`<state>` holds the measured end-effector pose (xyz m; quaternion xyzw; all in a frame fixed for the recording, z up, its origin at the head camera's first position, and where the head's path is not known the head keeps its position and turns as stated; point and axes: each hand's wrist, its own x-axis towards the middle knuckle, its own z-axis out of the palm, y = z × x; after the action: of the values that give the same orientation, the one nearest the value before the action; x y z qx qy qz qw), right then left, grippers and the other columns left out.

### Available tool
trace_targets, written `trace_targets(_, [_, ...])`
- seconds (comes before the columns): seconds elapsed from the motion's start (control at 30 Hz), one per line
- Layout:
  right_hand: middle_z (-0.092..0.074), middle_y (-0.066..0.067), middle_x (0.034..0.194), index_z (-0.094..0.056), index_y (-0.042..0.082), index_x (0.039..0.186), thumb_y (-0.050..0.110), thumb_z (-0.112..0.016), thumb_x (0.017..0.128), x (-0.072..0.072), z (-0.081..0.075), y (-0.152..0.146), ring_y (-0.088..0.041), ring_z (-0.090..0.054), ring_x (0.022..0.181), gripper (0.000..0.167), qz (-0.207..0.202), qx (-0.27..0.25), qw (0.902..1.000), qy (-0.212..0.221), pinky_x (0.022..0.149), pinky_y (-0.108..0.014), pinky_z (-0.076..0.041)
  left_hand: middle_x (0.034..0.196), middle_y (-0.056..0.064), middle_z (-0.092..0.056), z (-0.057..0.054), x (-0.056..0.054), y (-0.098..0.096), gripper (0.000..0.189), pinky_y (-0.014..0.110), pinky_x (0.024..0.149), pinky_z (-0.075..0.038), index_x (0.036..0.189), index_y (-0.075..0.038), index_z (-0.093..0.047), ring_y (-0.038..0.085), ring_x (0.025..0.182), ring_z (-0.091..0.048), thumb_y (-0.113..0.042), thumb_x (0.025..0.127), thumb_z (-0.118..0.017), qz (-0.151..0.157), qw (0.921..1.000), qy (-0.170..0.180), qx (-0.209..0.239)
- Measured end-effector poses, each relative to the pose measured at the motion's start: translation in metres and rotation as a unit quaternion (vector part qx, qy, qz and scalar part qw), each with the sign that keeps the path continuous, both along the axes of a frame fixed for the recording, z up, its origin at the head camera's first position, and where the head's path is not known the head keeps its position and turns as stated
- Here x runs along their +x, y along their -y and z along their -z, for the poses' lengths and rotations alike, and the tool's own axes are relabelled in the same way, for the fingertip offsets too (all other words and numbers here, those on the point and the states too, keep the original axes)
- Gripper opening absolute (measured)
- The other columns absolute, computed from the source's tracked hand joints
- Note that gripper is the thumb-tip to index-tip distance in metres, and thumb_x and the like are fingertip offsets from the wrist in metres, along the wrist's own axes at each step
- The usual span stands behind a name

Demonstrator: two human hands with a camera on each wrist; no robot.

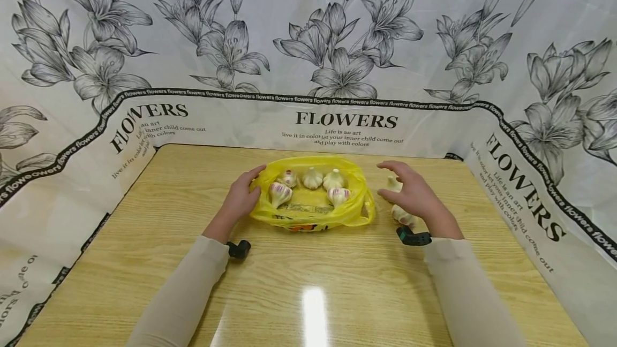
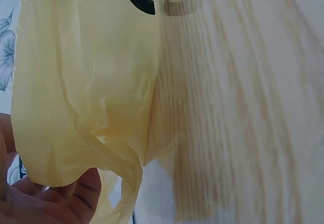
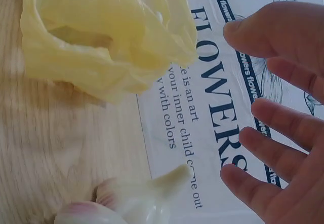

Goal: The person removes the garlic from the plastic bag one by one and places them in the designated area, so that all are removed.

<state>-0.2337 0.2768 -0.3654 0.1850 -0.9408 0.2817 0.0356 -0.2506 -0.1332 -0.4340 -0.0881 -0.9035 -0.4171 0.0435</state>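
Observation:
A yellow plastic bag (image 1: 313,221) lies with its mouth spread wide, several garlic bulbs (image 1: 312,178) inside it. My left hand (image 1: 242,193) holds the bag's left side, thumb near the rim. In the left wrist view, bag film (image 2: 76,107) covers part of the curled fingers (image 2: 86,193). To the right of the bag, my right hand (image 1: 409,191) hovers with fingers spread and nothing between them. Beneath it are two loose bulbs: one garlic bulb (image 1: 404,216) near the wrist, another garlic bulb (image 1: 393,183) partly hidden behind the hand.
The wooden table (image 1: 356,283) carries a bright glare patch in front. A white curtain (image 1: 255,117) printed with flowers and lettering surrounds its back and sides. Dark wrist cameras (image 1: 239,249) sit on both wrists. A loose bag handle (image 1: 368,208) sticks out toward the right.

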Motion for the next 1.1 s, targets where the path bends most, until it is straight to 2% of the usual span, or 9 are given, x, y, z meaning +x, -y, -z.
trace_targets(0.37, [-0.037, -0.012, 0.152, -0.043, 0.016, 0.144, 0.024, -0.07, 0.088, 0.0, 0.0, 0.022, -0.038, -0.04, 0.135, 0.063, -0.016, 0.018, 0.9996, -0.011, 0.105, -0.061, -0.037, 0.145, 0.016, -0.045, 0.001, 0.0, 0.0, 0.054, 0.051, 0.108, -0.04, 0.15, -0.024, -0.037, 0.034, 0.134, -0.043, -0.01, 0.098, -0.047, -0.003, 1.0, -0.002, 0.003])
trace_targets(0.8, [-0.041, -0.014, 0.149, -0.043, 0.015, 0.144, 0.023, -0.071, 0.086, 0.0, -0.001, 0.041, -0.038, -0.039, 0.136, 0.065, -0.04, 0.063, 0.9971, -0.015, 0.109, -0.059, -0.034, 0.145, 0.016, -0.045, 0.0, 0.001, -0.002, 0.054, 0.051, 0.109, -0.039, 0.15, -0.023, -0.038, 0.034, 0.136, -0.042, -0.01, 0.098, -0.046, -0.004, 1.0, 0.0, 0.003])
trace_targets(0.93, [-0.042, -0.014, 0.148, -0.043, 0.016, 0.144, 0.022, -0.071, 0.087, 0.001, -0.001, 0.047, -0.038, -0.04, 0.135, 0.064, -0.046, 0.066, 0.9967, -0.012, 0.108, -0.059, -0.035, 0.146, 0.016, -0.044, 0.001, 0.001, -0.003, 0.055, 0.05, 0.106, -0.041, 0.15, -0.024, -0.037, 0.034, 0.135, -0.043, -0.01, 0.098, -0.046, -0.004, 1.0, 0.004, 0.005])
trace_targets(1.1, [-0.044, -0.013, 0.146, -0.047, 0.016, 0.141, 0.024, -0.07, 0.087, 0.001, 0.0, 0.053, -0.037, -0.042, 0.134, 0.06, -0.052, 0.066, 0.9964, -0.011, 0.108, -0.058, -0.037, 0.145, 0.016, -0.044, 0.0, 0.002, -0.005, 0.055, 0.045, 0.095, -0.045, 0.15, -0.025, -0.036, 0.033, 0.132, -0.045, -0.01, 0.098, -0.046, -0.006, 0.9999, 0.008, 0.005])
